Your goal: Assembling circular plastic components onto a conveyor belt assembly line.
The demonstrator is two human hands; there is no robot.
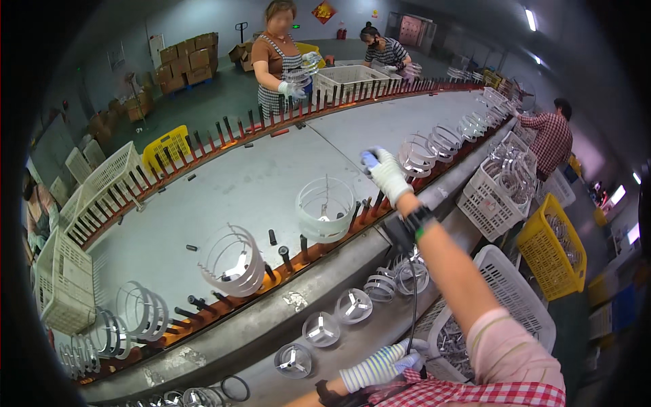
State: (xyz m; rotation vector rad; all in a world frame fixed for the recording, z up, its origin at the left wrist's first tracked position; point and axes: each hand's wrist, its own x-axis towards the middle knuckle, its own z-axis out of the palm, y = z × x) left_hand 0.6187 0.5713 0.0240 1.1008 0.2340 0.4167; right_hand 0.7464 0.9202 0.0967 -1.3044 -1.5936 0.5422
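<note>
White basket (pixel 522 298) of wire rings (pixel 456 346)

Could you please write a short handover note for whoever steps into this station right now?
Right hand, gloved, is stretched out over the pegged rim of the big round table, near a wire guard; whether it grips anything cannot be told.
Left hand, gloved, is low by the white basket.
Done: wire guards sit on several pegs along the rim.
Left: round parts lie on the ledge; some pegs are bare.
</note>
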